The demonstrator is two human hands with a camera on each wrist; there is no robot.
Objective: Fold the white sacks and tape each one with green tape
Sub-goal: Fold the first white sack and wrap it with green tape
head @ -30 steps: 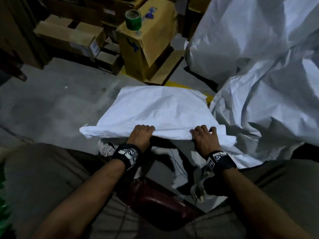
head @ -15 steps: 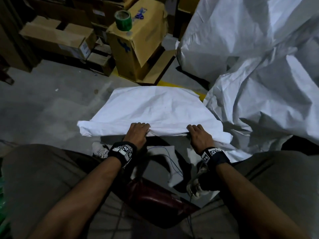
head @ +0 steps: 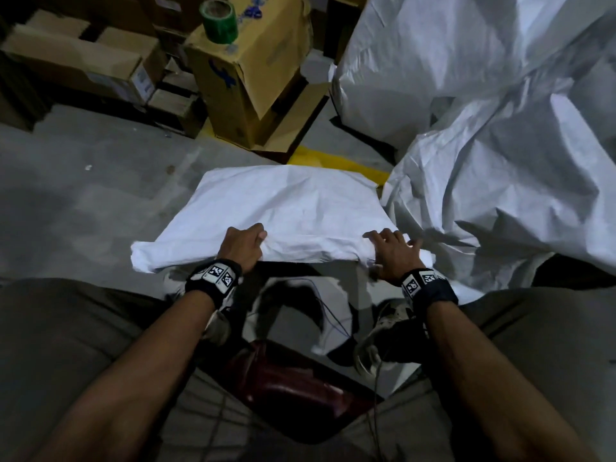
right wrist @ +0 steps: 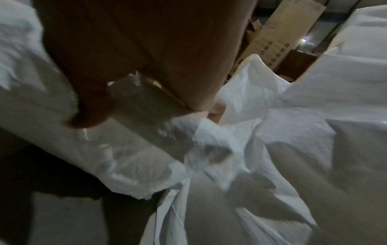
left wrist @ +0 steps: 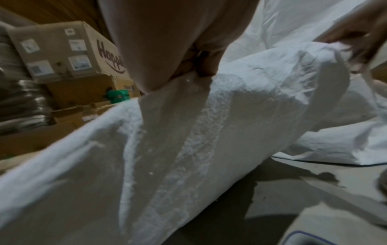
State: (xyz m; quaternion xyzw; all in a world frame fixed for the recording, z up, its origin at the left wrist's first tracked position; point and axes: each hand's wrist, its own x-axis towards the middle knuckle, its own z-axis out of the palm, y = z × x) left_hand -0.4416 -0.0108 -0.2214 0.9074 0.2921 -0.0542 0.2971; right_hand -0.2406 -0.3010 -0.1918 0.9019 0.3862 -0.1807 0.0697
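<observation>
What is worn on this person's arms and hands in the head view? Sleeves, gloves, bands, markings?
Both forearms are bare, with no sleeves showing, and both hands are bare, no gloves. The left hand and the right hand each have a black wrist band behind them, carrying white square tags printed with black blocky code patterns, two tags showing per band.

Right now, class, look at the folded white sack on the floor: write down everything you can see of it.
The folded white sack is a flat, roughly square bundle of crinkled woven, plastic-looking fabric, lying on the grey concrete floor. Its near edge is a thick rolled fold, raised off the floor. The left hand grips that edge; the right hand rests on it near the right corner. No tape shows on it. Loose white sacks are heaped at its right.
</observation>
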